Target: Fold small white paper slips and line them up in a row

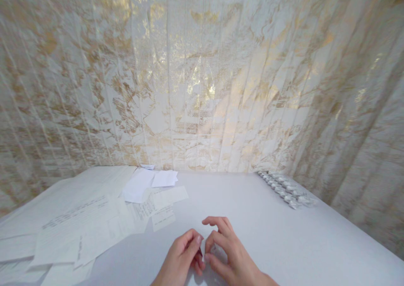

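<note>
My left hand is low in the middle of the view, over the white table. Its thumb presses against curled fingers, and a small dark edge shows at the fingertips; what it belongs to is too small to tell. Close on its right, my right hand bends its thumb and index finger toward each other, with the other fingers raised and arched. A thin whitish, partly see-through piece shows between the hands at the fingertips. Its kind is unclear, and the fingers cover most of it.
Printed paper sheets overlap across the table's left side. Small blank white slips lie at the back left. Rows of small silvery, shiny packets rest at the back right. A patterned curtain hangs behind the table.
</note>
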Tool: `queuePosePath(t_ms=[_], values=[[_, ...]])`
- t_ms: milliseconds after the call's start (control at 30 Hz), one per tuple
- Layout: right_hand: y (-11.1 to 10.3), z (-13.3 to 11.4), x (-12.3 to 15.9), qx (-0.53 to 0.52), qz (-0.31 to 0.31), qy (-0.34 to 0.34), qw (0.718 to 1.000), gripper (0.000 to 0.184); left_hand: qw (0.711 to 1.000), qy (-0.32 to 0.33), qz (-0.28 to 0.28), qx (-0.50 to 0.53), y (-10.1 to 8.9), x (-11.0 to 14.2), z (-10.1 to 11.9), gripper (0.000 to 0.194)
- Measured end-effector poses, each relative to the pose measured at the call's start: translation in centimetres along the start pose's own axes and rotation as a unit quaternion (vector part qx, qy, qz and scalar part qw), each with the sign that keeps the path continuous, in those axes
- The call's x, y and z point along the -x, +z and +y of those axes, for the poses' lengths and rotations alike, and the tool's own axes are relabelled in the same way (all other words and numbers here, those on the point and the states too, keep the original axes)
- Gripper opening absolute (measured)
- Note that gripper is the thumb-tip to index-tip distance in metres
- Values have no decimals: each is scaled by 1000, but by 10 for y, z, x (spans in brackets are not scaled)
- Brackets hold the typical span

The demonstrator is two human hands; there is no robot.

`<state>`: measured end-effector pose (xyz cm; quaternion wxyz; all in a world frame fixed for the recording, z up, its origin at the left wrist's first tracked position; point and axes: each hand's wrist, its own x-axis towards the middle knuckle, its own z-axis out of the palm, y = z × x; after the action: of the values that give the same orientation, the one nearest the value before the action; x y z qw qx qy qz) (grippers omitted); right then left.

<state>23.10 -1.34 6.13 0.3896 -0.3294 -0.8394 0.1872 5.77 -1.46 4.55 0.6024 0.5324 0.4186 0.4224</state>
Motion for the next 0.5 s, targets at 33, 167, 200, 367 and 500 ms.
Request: queuePosePath(t_ms=[33,167,200,367,500], values=[[1,0,0,1,10,-17,1000,23,1000,1,2,3,0,0,-1,65],[6,2,2,-8,28,-56,998,24,1000,16,0,8,0,0,-8,59],[6,2,2,-15,28,-56,998,22,1000,20,1,10,-1,0,-10,57],[7,2,3,-48,24,-29,998,20,1000,28,-2,14,-1,0,-12,56],[8,1,3,-63,29,-12,998,19,999,43,2,15,0,1,-9,53]])
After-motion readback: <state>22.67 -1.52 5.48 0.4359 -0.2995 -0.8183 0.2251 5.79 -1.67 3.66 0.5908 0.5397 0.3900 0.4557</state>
